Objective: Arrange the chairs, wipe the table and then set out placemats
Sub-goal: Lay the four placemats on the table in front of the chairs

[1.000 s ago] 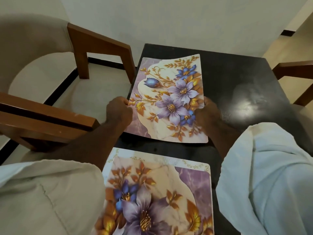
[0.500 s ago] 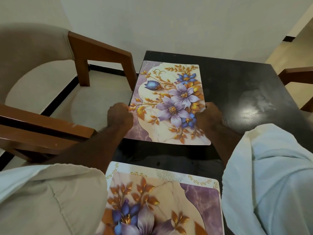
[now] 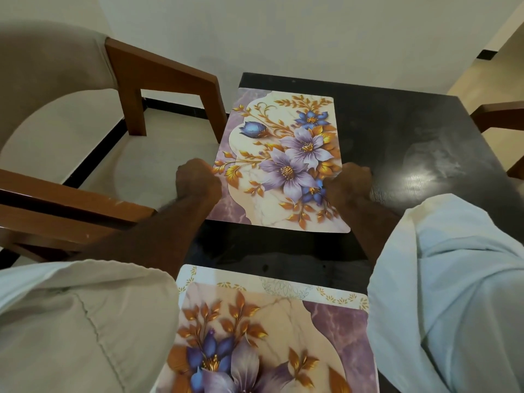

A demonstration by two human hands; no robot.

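Note:
A floral placemat (image 3: 279, 154) with purple and blue flowers lies along the far left part of the dark table (image 3: 411, 131). My left hand (image 3: 197, 182) grips its left edge with curled fingers. Opposite it, my right hand (image 3: 350, 184) grips the right edge. A second floral placemat (image 3: 272, 336) lies flat on the near part of the table, between my forearms, with its lower end cut off by the frame.
A wooden chair (image 3: 158, 72) with a beige padded seat stands close to the table's left side. Another wooden chair arm (image 3: 499, 114) shows at the right edge. A white wall runs behind the table, and light glares on the right tabletop.
Both hands have carried the far placemat further away along the table; it now lies flatter and nearer the far edge. The near placemat has not moved.

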